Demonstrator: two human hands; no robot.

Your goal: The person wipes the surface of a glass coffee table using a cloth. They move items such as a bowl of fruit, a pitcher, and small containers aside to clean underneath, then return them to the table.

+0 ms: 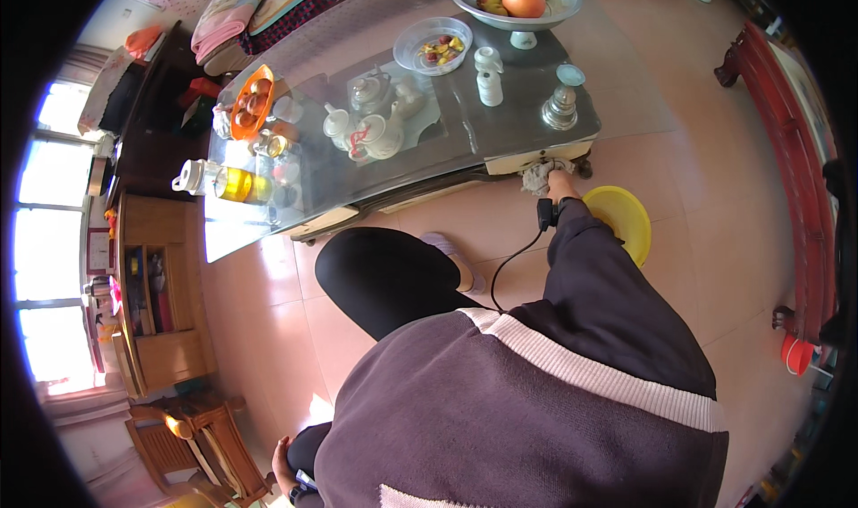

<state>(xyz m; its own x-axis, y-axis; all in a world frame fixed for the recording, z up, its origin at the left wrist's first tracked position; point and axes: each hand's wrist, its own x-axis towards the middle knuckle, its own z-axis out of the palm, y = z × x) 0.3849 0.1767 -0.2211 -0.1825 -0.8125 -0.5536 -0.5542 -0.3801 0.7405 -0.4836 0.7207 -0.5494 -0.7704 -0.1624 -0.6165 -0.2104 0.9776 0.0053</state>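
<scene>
My right hand grips a crumpled grey-white cloth. The cloth is against the lower front of the glass-topped coffee table, just under a pale drawer front near the table's right-hand corner. Around my right wrist is a strap with a black device and a cable. A yellow plastic basin stands on the floor beside that forearm, partly hidden by the sleeve. At the bottom left, my left hand rests by my bent leg; its fingers are mostly hidden.
On the table are white teapots, an orange dish of fruit, a jug of yellow liquid, a clear bowl of scraps, a metal fruit bowl and a white bottle. Red wooden furniture stands right, a wooden chair lower left.
</scene>
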